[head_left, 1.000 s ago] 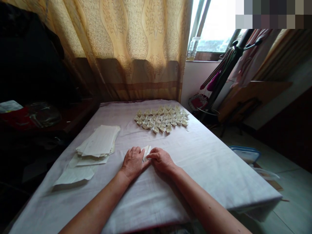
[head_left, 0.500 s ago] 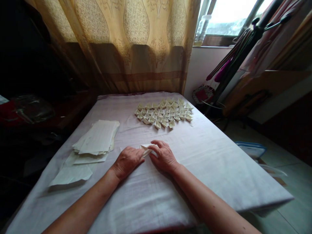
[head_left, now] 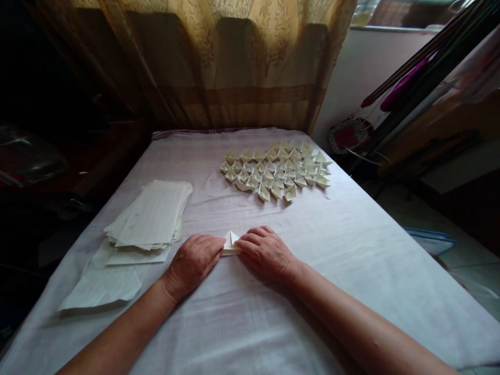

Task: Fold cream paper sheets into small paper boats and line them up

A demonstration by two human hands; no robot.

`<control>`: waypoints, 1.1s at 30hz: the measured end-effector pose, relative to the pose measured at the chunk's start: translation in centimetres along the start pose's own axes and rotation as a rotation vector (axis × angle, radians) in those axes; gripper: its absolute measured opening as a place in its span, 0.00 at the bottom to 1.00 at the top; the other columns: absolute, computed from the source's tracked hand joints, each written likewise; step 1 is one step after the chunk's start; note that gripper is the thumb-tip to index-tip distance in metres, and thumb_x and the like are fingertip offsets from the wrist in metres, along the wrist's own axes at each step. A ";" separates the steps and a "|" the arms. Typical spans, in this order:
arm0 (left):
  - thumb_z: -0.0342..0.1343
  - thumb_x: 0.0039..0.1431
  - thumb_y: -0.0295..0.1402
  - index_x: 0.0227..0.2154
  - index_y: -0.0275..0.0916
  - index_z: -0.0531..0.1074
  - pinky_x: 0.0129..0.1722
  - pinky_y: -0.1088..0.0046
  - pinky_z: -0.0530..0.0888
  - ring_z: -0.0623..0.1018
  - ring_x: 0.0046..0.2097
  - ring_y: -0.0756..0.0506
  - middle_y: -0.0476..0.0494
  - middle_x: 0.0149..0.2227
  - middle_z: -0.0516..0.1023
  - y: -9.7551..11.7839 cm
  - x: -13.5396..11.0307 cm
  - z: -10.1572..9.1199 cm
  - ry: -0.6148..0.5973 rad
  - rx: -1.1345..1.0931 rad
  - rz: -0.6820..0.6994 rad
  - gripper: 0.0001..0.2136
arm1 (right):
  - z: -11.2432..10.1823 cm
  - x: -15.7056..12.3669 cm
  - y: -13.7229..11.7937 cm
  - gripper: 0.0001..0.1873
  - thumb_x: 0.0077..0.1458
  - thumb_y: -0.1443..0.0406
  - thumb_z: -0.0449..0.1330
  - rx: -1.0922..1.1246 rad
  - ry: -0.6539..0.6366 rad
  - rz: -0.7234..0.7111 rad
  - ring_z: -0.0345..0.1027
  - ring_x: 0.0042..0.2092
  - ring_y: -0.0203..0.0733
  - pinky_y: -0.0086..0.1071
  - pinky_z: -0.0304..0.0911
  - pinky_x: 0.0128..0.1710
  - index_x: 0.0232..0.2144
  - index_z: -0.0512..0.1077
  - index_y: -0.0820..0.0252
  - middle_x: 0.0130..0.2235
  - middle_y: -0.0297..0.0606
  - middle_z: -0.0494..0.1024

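A small folded sheet of paper [head_left: 230, 242], shaped as a triangle with a band along its base, lies on the cloth between my hands. My left hand [head_left: 197, 259] is closed on its left end, fingertips pressed together over the edge. On the opposite end my right hand [head_left: 266, 252] grips it, fingers bent and pressing down. Both ends of the paper are hidden under the fingers. Beyond the hands stand several folded paper boats [head_left: 269, 174] in close rows.
A pile of loose paper sheets [head_left: 156, 213] lies left of my hands, with a curled sheet [head_left: 101, 286] nearer me. A pale cloth [head_left: 219, 323] covers the table. A curtain [head_left: 234, 99] hangs behind it, and a dark stand [head_left: 406, 99] rises at the right.
The folded paper has gone from tilted and partly spread to lying flat as a triangle, point away from me. My hands have moved apart slightly to its two ends. The view has tipped down.
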State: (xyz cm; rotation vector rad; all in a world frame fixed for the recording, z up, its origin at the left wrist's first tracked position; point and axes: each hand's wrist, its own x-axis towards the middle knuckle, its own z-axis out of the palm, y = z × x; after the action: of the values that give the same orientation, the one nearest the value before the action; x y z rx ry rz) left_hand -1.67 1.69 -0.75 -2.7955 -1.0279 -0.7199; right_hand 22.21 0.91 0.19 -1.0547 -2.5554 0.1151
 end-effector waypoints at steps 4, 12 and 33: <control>0.48 0.68 0.32 0.38 0.40 0.74 0.44 0.67 0.71 0.76 0.43 0.44 0.44 0.39 0.79 0.3 0.3 -0.3 -0.057 -0.070 -0.096 0.09 | 0.5 0.4 -0.3 0.08 0.62 0.65 0.57 0.029 0.030 0.067 0.65 0.39 0.42 0.37 0.56 0.41 0.38 0.77 0.56 0.38 0.38 0.78; 0.49 0.69 0.33 0.35 0.41 0.74 0.39 0.67 0.67 0.72 0.36 0.46 0.48 0.33 0.77 0.6 0.8 -0.5 -0.093 -0.150 -0.186 0.10 | 1.1 0.4 -0.4 0.09 0.63 0.64 0.58 0.219 0.138 0.241 0.65 0.37 0.40 0.36 0.55 0.40 0.31 0.76 0.56 0.33 0.36 0.76; 0.50 0.65 0.33 0.32 0.40 0.68 0.53 0.52 0.65 0.69 0.56 0.35 0.37 0.52 0.72 1.4 1.3 0.0 -0.160 -0.090 -0.538 0.06 | 1.2 1.0 -1.1 0.02 0.58 0.66 0.59 0.254 0.138 0.526 0.64 0.40 0.43 0.40 0.51 0.43 0.33 0.68 0.56 0.37 0.36 0.74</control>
State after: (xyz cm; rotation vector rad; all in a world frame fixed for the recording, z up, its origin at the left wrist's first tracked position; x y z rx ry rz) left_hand 0.11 1.38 0.01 -2.6934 -1.8581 -0.5964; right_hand 20.36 0.88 -0.36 -1.5382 -2.0201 0.4710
